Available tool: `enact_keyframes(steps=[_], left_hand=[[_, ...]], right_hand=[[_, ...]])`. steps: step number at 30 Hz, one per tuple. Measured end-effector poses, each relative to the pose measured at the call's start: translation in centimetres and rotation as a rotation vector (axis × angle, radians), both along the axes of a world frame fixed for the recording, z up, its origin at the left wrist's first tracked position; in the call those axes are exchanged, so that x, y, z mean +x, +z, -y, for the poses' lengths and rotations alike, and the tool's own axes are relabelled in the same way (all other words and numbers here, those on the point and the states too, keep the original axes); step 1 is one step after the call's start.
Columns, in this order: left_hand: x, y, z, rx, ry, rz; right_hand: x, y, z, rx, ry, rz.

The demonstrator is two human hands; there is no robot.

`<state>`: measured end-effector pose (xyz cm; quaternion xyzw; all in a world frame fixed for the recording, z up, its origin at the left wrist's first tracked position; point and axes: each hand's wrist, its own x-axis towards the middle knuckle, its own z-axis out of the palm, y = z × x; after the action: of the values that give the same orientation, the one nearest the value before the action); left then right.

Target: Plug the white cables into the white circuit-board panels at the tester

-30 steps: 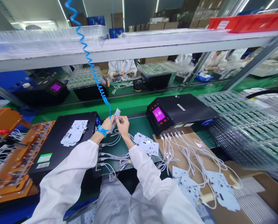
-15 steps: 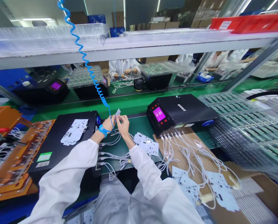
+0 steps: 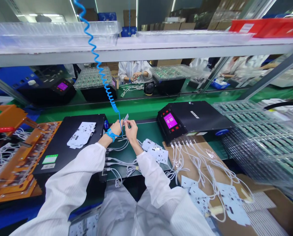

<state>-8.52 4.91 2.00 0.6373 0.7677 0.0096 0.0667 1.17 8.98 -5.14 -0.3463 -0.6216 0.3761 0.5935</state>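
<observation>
My left hand and my right hand meet over the green mat, both pinching a small white circuit board held up between them. A blue wrist strap with a coiled blue cord sits on my left wrist. White cables run below my hands from the black unit at my left. More white boards lie just right of my right forearm. Further boards rest on top of the left black unit.
A second black unit with a pink screen stands at right, cables trailing over cardboard. Clear trays of green boards fill the far right. An orange fixture sits at left. A person in white works across the belt.
The view has shifted slightly; my hands keep holding the small board together, with only small finger movements.
</observation>
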Motion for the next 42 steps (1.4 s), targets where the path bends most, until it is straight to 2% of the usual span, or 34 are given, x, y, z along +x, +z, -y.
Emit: enact_keyframes(steps=[5,9,14,18,21,24,28,31,34,39,42], left_hand=[[0.1,0.5,0.2,-0.010,0.026,0.054],[-0.4,0.9,0.5,-0.037,0.118,0.068],[-1.3,1.2,0.5,-0.023,0.304,0.037],[-1.0,1.7,0.4,0.031,0.380,0.034],[-0.7,2.2,0.7,0.076,0.404,0.043],[-0.8,2.6,1.0,0.100,0.404,0.071],[-1.1,2.8,1.0,0.125,0.389,0.125],[-1.2,2.7,0.9,0.152,0.374,0.168],[-1.4,2.5,1.0,0.182,0.349,0.218],[-2.0,2.1,1.1,0.243,0.307,0.319],[-2.4,1.9,0.8,0.303,0.290,0.378]], right_hand=[[-0.2,0.1,-0.6,-0.015,0.032,0.048],[-0.5,-0.4,-2.7,-0.030,0.044,0.066],[-2.3,-1.4,-6.4,-0.020,0.091,0.501],[-5.1,-2.2,-7.4,0.013,0.179,0.638],[-6.9,-2.8,-7.1,0.050,0.241,0.737],[-6.8,-3.5,-6.3,0.101,0.321,0.828],[-3.6,-4.3,-4.8,0.197,0.380,0.900],[-0.8,-4.9,-3.1,0.332,0.412,1.083],[0.2,-5.3,-1.3,0.425,0.391,1.263],[-0.8,-5.4,0.3,0.476,0.350,1.207],[-0.2,-5.3,0.5,0.455,0.386,1.020]])
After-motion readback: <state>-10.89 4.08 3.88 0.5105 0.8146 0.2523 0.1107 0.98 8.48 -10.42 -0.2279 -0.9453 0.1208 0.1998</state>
